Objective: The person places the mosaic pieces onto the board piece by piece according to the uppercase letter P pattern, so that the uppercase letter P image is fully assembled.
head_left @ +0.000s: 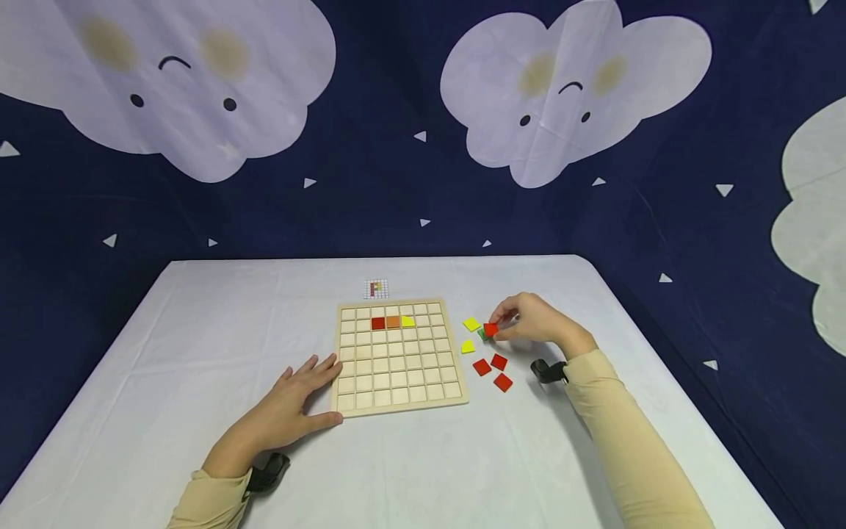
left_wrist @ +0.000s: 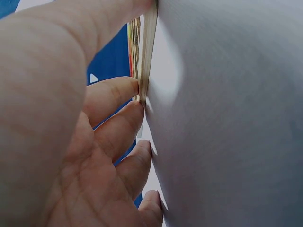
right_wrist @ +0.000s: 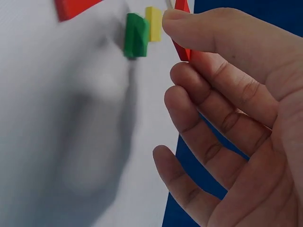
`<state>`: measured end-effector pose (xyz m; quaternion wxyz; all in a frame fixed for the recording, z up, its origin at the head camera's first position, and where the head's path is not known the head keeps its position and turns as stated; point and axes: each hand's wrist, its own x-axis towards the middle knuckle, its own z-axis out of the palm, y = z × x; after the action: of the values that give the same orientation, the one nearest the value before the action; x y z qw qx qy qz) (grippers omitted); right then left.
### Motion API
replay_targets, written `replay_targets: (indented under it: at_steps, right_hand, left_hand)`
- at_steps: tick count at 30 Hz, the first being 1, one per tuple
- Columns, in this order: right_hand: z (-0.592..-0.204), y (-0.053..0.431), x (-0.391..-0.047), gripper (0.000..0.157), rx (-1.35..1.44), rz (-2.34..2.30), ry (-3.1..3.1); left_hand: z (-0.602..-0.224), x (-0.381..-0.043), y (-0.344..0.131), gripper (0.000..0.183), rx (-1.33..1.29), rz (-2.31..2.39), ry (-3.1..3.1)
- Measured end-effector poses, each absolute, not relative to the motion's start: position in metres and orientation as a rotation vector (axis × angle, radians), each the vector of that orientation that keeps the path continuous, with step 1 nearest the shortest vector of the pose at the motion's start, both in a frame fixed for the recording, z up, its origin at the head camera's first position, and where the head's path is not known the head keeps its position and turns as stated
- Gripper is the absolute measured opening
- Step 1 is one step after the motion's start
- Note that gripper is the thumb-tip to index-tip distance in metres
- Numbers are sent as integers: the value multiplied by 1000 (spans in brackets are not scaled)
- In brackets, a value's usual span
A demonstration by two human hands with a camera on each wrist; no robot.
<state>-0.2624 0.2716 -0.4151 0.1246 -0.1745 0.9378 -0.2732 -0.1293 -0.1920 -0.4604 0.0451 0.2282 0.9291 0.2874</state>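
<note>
A light wooden grid board [head_left: 399, 367] lies in the middle of the table. In its second row sit a dark red tile [head_left: 378, 323], an orange tile [head_left: 393, 322] and a yellow tile [head_left: 407, 321], side by side. My left hand [head_left: 291, 400] rests at the board's left edge, fingers spread, fingertips against the rim in the left wrist view. To the right of the board, my right hand [head_left: 532, 319] pinches a red square tile [right_wrist: 182, 35] between thumb and fingers. Below that tile, a green tile [right_wrist: 136, 35] lies on the table, partly covered in the head view.
Two yellow pieces [head_left: 471, 324] lie between the board and my right hand. Several red tiles [head_left: 499, 361] are scattered nearer to me. A small printed pattern card [head_left: 376, 289] lies behind the board. A dark blue cloth with clouds [head_left: 370, 213] hangs behind the white table [head_left: 218, 330].
</note>
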Motion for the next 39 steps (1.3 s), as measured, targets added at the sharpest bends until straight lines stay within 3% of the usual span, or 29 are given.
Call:
replay_targets:
  at_steps: [39]
  right_hand:
    - [-402, 198, -281, 23, -638, -926, 2721]
  left_hand:
    - [-461, -129, -191, 86, 690, 863, 2842]
